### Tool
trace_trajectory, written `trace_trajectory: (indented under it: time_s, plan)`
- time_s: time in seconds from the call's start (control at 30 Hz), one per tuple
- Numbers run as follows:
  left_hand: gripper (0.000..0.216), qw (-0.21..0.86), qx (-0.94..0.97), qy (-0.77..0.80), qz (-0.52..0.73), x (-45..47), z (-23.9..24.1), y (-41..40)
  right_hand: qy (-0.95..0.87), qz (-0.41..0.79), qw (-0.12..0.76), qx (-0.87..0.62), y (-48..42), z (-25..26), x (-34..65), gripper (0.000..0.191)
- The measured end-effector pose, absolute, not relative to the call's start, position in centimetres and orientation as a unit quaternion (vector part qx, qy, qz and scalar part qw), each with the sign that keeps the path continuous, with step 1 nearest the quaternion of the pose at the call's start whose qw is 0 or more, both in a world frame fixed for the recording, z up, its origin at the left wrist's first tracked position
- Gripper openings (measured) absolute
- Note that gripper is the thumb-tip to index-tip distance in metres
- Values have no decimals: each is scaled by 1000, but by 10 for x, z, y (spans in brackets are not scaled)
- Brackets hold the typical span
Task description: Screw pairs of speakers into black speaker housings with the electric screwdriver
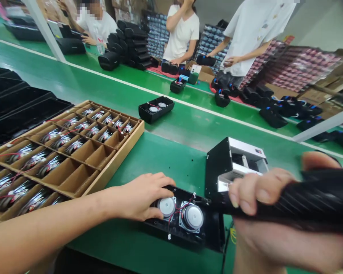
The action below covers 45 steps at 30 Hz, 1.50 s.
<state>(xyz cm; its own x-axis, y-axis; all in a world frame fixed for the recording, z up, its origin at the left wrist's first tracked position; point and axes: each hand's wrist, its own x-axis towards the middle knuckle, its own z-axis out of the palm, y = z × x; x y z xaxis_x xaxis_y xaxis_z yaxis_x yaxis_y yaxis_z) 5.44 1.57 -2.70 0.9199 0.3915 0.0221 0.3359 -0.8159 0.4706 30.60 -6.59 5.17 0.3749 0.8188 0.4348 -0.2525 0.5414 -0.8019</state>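
Observation:
On the green bench lies a black speaker housing [213, 232], open side up, with two round silver-backed speaker drivers in it. My left hand [148, 196] reaches across from the left, its fingers and thumb closed round the left driver [166, 207]. The right driver [193, 217] sits beside it, thin red and black wires lying over both. My right hand [263, 194] is wrapped round a black power screwdriver [311, 199], held nearly level. Its tip points left, over the housing just right of the right driver; whether it touches a screw I cannot tell.
A partitioned cardboard tray [125, 146] of speaker drivers stands left. Behind the screwdriver tip is a black-and-white screw feeder [220, 163]. Another housing [156, 109] with drivers sits on the green conveyor [114, 89]. Black panels [17, 102] lie far left; co-workers stand across the line.

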Motion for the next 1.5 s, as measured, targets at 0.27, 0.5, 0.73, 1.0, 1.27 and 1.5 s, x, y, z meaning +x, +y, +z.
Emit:
trace_trajectory:
  time_s: [0.27, 0.5, 0.73, 1.0, 1.27, 1.5]
  plan:
    - [48, 234, 953, 190, 39, 55, -28, 18, -416, 370, 750, -356, -29, 14, 243, 72]
    - [42, 247, 951, 178, 51, 55, -29, 18, -417, 394, 740, -351, -27, 5, 237, 74]
    - [42, 247, 951, 181, 43, 56, -28, 18, -430, 410, 731, -335, -27, 3, 237, 68]
    - [43, 243, 952, 178, 43, 55, -29, 19, -456, 399, 727, -322, -26, -2, 238, 65]
    - [37, 244, 952, 179, 48, 56, -28, 19, -481, 409, 714, -304, -23, -10, 238, 65]
    - [35, 259, 949, 170, 57, 55, -30, 20, -521, 407, 688, -301, -24, -21, 239, 63]
